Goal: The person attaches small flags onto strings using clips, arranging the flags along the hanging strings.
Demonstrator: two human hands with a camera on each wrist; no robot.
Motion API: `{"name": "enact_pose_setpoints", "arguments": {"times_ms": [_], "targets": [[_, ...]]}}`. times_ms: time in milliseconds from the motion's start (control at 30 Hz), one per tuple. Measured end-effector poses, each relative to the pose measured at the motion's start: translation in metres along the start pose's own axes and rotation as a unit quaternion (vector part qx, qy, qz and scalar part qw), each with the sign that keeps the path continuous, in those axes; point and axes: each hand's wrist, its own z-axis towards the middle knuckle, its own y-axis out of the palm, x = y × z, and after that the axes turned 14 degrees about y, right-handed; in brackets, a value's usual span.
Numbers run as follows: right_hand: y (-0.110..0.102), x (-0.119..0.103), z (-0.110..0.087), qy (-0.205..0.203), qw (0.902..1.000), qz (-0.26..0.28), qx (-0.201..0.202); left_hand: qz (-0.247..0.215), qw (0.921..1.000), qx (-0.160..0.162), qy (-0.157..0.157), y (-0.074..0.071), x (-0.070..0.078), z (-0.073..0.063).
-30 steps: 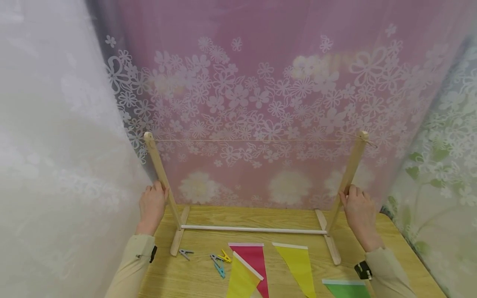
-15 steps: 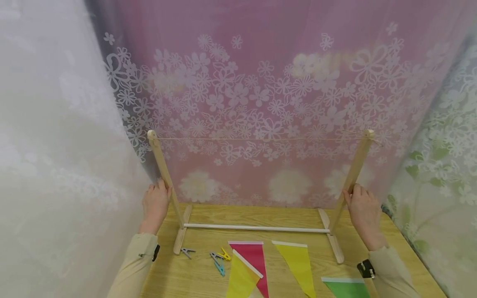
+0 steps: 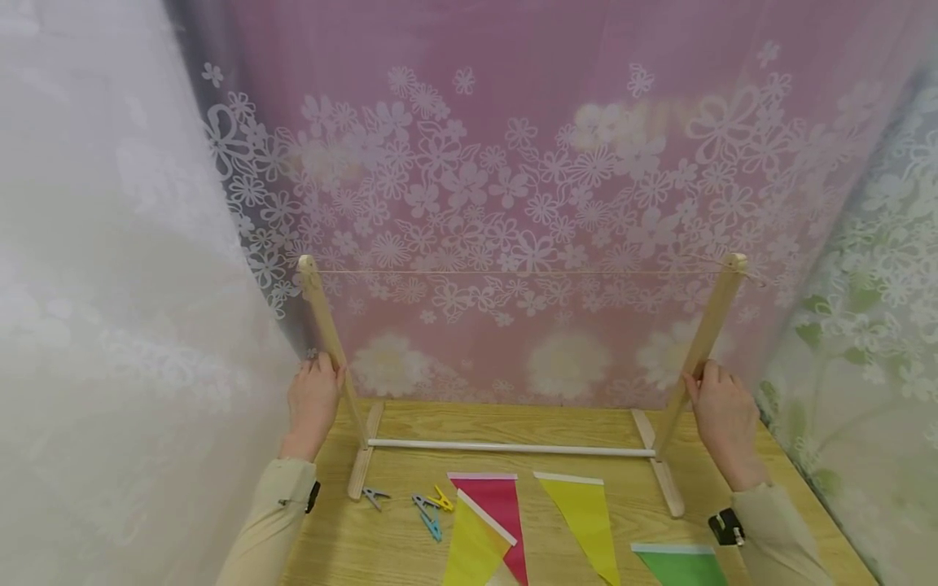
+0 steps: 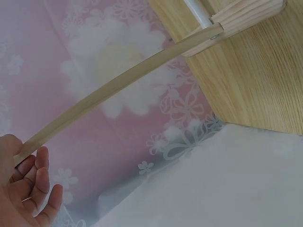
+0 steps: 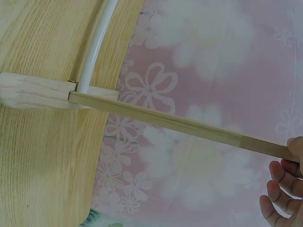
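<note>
A light wooden stand has two upright posts, flat feet and a white crossbar. A thin string runs between the post tops, with loose ends at the right one. My left hand pinches the left post partway up, between thumb and fingers. On the other side, my right hand pinches the right post at a similar height. Both wrist views show the thumb and fingers on the post edges. A grey clothespin lies against or right beside the left foot.
In front of the stand lie a magenta pennant, two yellow ones and a green one. Grey, yellow and blue clothespins cluster left of them. Flowered curtains enclose the wooden table behind and at both sides.
Both hands have shifted the stand to the right and slightly back. The grey clothespin by the left foot has slid right with it. Pennants and other clothespins stay about where they were.
</note>
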Motion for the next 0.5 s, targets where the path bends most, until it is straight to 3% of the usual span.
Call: {"name": "enact_pose_setpoints", "arguments": {"times_ms": [500], "targets": [[-0.002, 0.011, -0.001, 0.033, 0.9992, 0.004, -0.023, -0.006, 0.9998, -0.019, 0.006, 0.003, 0.011, 0.004]]}}
